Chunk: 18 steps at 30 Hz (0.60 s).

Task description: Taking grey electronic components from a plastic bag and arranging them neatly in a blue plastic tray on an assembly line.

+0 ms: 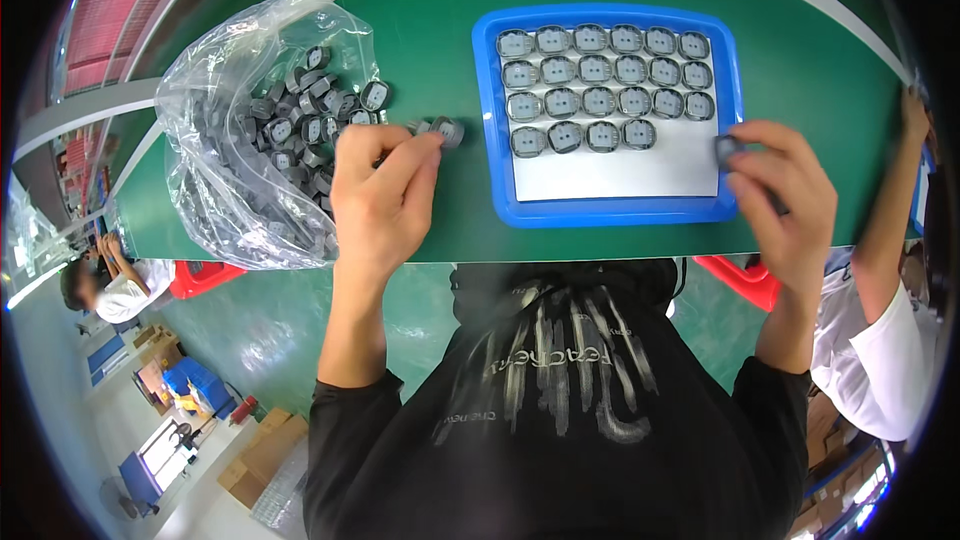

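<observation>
A blue tray (487,110) lined with a white sheet (680,165) holds small rounded grey plastic parts (602,135) in rows, the nearest row being shorter on its right. My left hand (385,190) is closed just left of the tray, pinching a grey plastic part (449,130) between thumb and forefinger. Over the tray's right rim, my right hand (785,185) grips another, darker-looking grey part (727,151) with its fingertips. Beside my left hand lies an opened clear plastic bag (220,130), with a heap of the same grey parts (312,125) inside and spilling at its mouth.
Bag and tray rest on a green table (430,50) with a pale rim. Red stools (745,280) stand below its near edge. A person in a white shirt (875,370) sits close on the right; another person (125,285) is farther off at the left, near cardboard boxes (262,455).
</observation>
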### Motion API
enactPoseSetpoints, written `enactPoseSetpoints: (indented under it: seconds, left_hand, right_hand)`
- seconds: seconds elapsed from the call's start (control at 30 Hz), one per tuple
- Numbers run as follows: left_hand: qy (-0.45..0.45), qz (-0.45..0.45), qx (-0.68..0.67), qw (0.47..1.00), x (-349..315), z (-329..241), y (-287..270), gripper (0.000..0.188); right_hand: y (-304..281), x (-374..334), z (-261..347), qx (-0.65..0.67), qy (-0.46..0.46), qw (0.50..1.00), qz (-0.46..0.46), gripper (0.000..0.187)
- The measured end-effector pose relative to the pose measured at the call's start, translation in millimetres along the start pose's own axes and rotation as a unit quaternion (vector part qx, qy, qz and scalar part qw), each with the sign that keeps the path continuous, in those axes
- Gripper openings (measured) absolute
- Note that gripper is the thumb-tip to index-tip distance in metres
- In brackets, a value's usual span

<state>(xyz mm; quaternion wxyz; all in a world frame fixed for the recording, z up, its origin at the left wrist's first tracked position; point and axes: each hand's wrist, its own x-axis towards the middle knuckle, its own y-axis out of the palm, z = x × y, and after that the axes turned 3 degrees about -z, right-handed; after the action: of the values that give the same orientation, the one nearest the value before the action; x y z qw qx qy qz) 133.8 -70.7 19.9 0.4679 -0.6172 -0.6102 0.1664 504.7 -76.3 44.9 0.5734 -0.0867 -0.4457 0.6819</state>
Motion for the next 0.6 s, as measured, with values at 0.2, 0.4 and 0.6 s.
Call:
enactPoseSetpoints:
  seconds: [0.2, 0.4, 0.6]
  left_hand:
    - [0.038, 0.061, 0.083, 0.994, -1.4, -3.0, 8.5, 0.026]
    - [0.010, 0.048, 0.082, 0.995, 8.1, -2.2, 14.2, 0.021]
    - [0.139, 0.045, -0.040, 0.989, 0.0, -35.5, 6.5, 0.022]
  right_hand:
    - [47.7, 21.1, 16.8, 0.066, -0.082, 0.983, 0.150, 0.017]
    - [70.4, 29.7, 22.0, 0.034, -0.150, 0.975, 0.160, 0.017]
    - [74.7, 36.4, 22.6, 0.018, -0.153, 0.966, 0.207, 0.017]
